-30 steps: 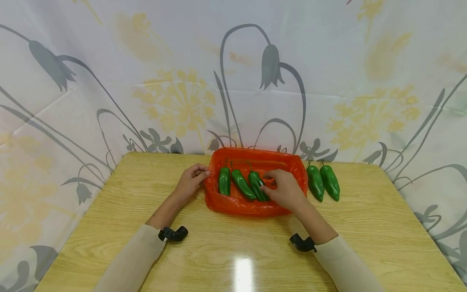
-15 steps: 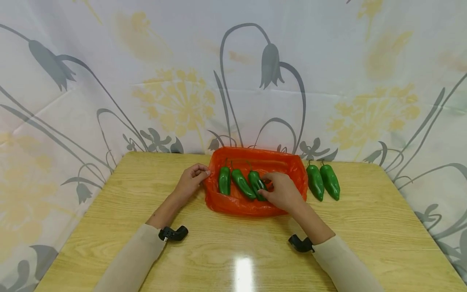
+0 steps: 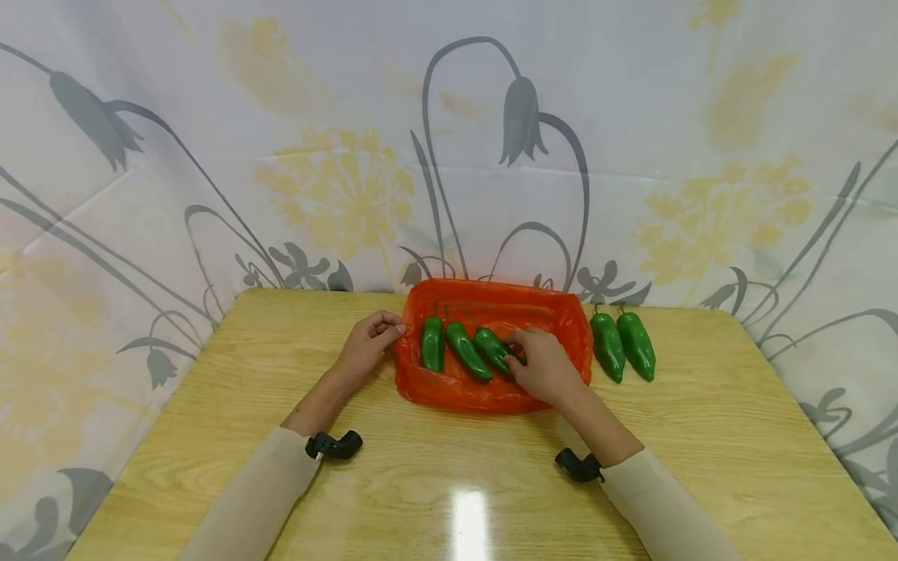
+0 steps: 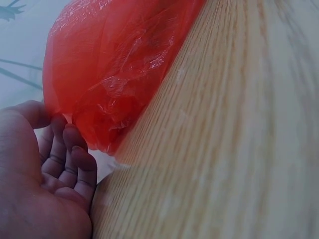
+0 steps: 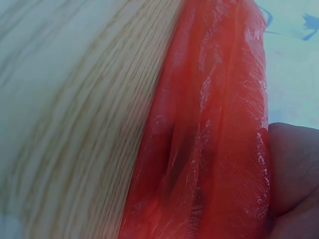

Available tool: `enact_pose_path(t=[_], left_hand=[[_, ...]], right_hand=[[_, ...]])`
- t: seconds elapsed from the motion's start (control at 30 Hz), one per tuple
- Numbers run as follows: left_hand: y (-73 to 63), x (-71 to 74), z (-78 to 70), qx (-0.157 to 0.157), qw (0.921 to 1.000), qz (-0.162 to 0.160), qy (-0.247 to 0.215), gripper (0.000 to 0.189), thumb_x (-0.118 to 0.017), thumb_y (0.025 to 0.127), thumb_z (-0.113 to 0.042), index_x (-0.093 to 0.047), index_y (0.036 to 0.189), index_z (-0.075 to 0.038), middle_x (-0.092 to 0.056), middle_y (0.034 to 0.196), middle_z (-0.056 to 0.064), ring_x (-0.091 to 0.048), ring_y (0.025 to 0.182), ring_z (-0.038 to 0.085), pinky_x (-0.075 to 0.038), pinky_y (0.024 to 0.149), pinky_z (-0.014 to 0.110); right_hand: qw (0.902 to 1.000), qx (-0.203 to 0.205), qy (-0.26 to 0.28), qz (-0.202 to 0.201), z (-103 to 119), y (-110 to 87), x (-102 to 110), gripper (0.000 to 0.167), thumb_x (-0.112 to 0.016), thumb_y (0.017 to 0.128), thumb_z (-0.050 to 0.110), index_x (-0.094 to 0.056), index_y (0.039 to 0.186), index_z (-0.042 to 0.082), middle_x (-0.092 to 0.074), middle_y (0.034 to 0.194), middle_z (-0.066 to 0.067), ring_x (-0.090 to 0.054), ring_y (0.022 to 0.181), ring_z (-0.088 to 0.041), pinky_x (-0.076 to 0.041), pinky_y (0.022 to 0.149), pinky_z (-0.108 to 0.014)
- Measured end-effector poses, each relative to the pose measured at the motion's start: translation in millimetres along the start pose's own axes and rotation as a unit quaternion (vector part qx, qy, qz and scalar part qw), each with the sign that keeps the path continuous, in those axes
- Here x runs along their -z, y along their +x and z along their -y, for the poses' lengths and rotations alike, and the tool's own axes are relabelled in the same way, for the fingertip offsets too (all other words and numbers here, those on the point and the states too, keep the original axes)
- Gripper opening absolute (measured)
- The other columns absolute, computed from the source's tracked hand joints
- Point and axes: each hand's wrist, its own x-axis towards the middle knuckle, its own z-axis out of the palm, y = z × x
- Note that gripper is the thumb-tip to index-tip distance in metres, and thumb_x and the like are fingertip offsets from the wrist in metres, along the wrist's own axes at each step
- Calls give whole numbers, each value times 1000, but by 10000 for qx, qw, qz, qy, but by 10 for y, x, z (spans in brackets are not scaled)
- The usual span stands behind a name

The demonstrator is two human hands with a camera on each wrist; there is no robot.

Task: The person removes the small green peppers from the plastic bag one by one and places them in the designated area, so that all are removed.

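A red plastic bag (image 3: 484,403) spreads over a shallow rectangular shape and forms an open-topped hollow. Inside lie a green pepper (image 3: 432,343) at the left, a second green pepper (image 3: 467,351) beside it and a third green pepper (image 3: 491,347). My right hand (image 3: 547,366) grips the third pepper's lower end between thumb and fingers, partly covering it. In the right wrist view the bag's wall hides the fingertips. At the bag's left rim my left hand (image 3: 368,343) pinches the plastic with thumb and index finger, the other fingers loosely curled.
Two more green peppers, a nearer one (image 3: 609,344) and an outer one (image 3: 636,345), lie side by side right of the bag on the wooden table (image 3: 393,483). A flower-patterned cloth (image 3: 351,93) hangs behind the table. Black wrist devices sit on both sleeves.
The third pepper has turned, its lower end swinging right with my right hand, so it lies more slanted. My left hand stays at the rim. The head view has shifted slightly.
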Motion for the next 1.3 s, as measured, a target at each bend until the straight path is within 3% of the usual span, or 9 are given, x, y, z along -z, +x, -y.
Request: enact_pose_path(t=[0.23,0.4,0.57,0.73,1.03,1.3], left_hand=[[-7,1,-17,74,9999,-25,-80,19,-62,106,-9,-64,112,9,-68,87,-2,-59,78,9,-49,73,24],[-9,-2,-27,76,10000,-1,-60,20,-62,106,-9,-64,113,10,-68,87,-3,-59,78,9,-49,73,24],[-23,-9,-28,116,9999,2,-15,21,-62,106,-9,-64,113,10,-68,86,-3,-59,78,10,-49,74,24],[-36,-10,-23,141,9999,3,-11,21,-62,106,-9,-64,113,10,-67,85,-3,-58,77,10,-48,72,25],[-33,-15,-31,121,9999,9,-45,21,-62,106,-8,-64,113,11,-67,84,-2,-58,76,10,-49,71,24],[-27,-17,-41,119,9999,0,-61,20,-61,106,-8,-64,112,11,-66,84,-2,-57,76,10,-48,71,23]], right_hand=[[9998,75,-14,-204,-10,3,3,29,-73,96,2,-72,124,-4,-69,115,-19,-65,98,-32,-59,91,-49],[9993,285,-17,-240,6,5,13,33,-70,95,-3,-71,128,1,-69,114,-17,-64,97,-31,-59,89,-48],[9987,476,-73,-167,5,-12,6,31,-75,95,5,-71,126,4,-68,108,-12,-64,93,-28,-60,86,-46],[9994,333,-71,-13,7,-22,-5,44,-83,92,17,-69,132,4,-69,112,-14,-66,99,-30,-60,90,-48],[9998,123,-115,105,4,-23,-8,56,-88,86,14,-65,136,2,-70,120,-17,-66,105,-32,-59,95,-50],[9999,134,-88,7,4,-22,-9,49,-84,88,10,-65,132,1,-70,117,-16,-65,98,-29,-59,91,-48]])
